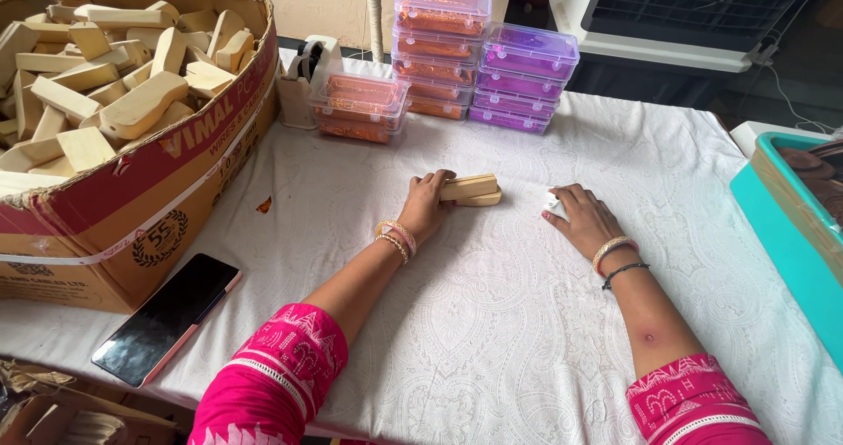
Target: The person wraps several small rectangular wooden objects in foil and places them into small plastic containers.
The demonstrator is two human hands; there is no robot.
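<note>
Two stacked wooden blocks [474,190] are clamped flat on the white-clothed surface [527,322] by the left hand [428,203], apparently for steadiness. A small white piece [553,204] is enclosed by the right hand [584,221].

We've got open white tablecloth [492,322] between and in front of our arms, easy to sweep through. Far side is walled off by stacked plastic boxes [479,58] and a tape dispenser [303,80]. Left is blocked by the big cardboard box [167,159], with a phone [167,318] lying near it. A teal tray [777,225] hems in the right.
</note>
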